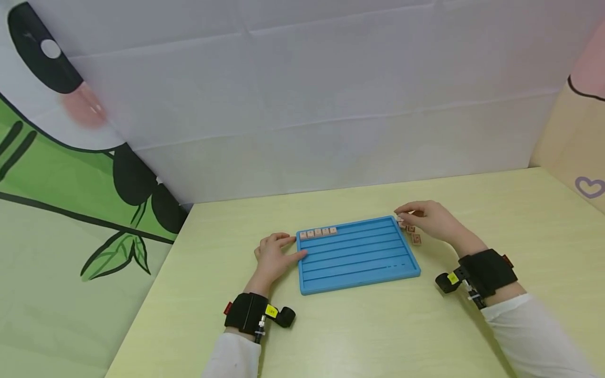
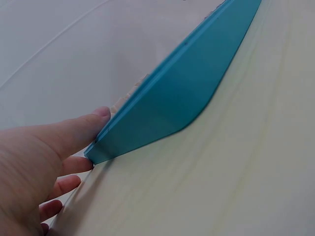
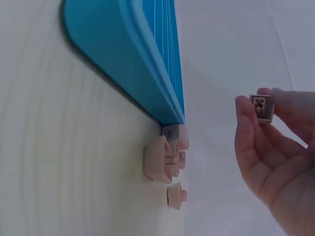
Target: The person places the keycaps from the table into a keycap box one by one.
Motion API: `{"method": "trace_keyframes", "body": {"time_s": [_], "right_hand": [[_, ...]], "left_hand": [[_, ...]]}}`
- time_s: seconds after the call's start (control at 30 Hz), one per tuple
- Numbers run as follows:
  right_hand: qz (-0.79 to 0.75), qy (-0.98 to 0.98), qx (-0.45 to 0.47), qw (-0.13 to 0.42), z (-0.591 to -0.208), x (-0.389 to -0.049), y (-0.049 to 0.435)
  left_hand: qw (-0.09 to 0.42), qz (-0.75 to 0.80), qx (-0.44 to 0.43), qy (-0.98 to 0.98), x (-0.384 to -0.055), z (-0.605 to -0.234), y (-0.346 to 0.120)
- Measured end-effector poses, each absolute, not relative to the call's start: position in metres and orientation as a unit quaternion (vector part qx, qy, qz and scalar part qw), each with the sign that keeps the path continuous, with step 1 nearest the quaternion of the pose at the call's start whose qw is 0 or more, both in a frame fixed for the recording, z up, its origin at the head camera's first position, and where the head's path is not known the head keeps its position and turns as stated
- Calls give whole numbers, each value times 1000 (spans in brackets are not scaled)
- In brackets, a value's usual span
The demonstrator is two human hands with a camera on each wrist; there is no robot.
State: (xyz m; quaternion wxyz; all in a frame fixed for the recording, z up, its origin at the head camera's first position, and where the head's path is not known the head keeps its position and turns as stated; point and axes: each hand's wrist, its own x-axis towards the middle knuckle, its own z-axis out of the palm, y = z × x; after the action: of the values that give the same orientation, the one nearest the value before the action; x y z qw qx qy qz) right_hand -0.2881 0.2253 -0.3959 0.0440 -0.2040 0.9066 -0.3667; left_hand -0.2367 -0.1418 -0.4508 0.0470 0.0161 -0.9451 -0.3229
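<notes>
A blue tray (image 1: 354, 257) with raised ridges lies on the table, a short row of beige keycaps (image 1: 318, 232) standing in its top-left slot. My left hand (image 1: 274, 257) grips the tray's left edge; in the left wrist view the thumb (image 2: 102, 113) is on the rim and the index finger touches the corner. Beyond the tray's far right corner, my right hand (image 1: 432, 220) pinches one keycap (image 3: 262, 108) between thumb and fingers, its hollow underside with the stem socket facing the right wrist camera. Several loose keycaps (image 1: 416, 239) lie beside the tray's right edge, partly under that hand.
The pale wooden table (image 1: 359, 331) extends around the tray. A white cloth (image 1: 331, 105) hangs behind its back edge, and a printed cloth with green and black shapes (image 1: 71, 173) hangs at the left. Both wrists wear black straps with small cameras.
</notes>
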Motion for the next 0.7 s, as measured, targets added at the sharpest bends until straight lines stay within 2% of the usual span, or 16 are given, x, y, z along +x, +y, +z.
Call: {"method": "trace_keyframes", "body": {"time_s": [0.7], "right_hand": [[-406,886,-217,52,-399,-294,220]], "left_hand": [[50,-329,33,-943,-246,-451,-135]]}}
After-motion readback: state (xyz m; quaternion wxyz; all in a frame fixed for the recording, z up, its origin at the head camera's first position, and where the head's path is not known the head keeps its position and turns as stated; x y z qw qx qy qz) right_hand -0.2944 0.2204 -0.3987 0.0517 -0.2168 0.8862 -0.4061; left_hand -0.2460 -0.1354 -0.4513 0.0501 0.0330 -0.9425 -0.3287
